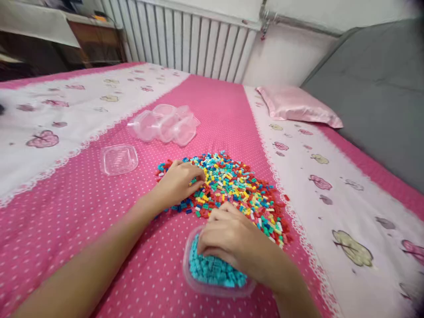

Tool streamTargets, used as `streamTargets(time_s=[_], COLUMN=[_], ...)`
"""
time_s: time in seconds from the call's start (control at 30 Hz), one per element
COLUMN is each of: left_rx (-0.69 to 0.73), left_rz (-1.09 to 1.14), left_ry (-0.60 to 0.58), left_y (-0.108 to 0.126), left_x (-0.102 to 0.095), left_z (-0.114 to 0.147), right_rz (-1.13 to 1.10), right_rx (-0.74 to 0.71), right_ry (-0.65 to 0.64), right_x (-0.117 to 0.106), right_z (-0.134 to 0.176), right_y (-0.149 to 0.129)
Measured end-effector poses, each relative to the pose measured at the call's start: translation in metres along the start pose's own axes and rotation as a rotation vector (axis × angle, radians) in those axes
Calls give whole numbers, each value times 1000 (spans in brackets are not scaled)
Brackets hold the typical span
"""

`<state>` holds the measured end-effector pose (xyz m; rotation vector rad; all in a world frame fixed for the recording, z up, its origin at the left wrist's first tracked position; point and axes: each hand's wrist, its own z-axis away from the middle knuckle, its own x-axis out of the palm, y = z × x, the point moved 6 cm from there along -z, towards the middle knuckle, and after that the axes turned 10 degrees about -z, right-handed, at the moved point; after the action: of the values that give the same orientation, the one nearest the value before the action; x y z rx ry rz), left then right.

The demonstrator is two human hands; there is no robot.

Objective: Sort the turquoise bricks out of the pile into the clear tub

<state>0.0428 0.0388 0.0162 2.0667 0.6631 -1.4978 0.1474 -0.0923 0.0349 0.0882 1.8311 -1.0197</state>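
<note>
A wide heap of small toy building bricks (232, 176), in red, yellow, blue, green, white and turquoise, lies spread on the pink bed cover. My left hand (181, 182) rests at the heap's left side, thumb and fingers curled together among the bricks. Below the heap stands a clear plastic tub (220, 291) filled with turquoise bricks (212, 269). My right hand (232, 234) is over the tub's upper right part, fingers bent inward and closed. Whatever either hand has between its fingertips is hidden or too small to make out.
A clear plastic lid (119, 160) lies left of the heap. Behind it are several clear plastic containers (165, 125) grouped together. A pink pillow (298, 104) lies at the far right against a grey headboard (374, 88). A white radiator (188, 39) stands beyond the bed.
</note>
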Motion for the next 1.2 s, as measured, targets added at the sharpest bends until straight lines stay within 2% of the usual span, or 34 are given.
streamTargets(time_s=[0.57,1.2], left_rx=[-8,-25], left_rz=[14,1], left_ry=[10,22], left_y=[2,1], left_x=[-1,-3], left_z=[0,0], right_rz=[112,140], right_rx=[-2,5], right_ry=[102,90], right_x=[-4,-2], right_z=[1,-1], right_y=[4,3])
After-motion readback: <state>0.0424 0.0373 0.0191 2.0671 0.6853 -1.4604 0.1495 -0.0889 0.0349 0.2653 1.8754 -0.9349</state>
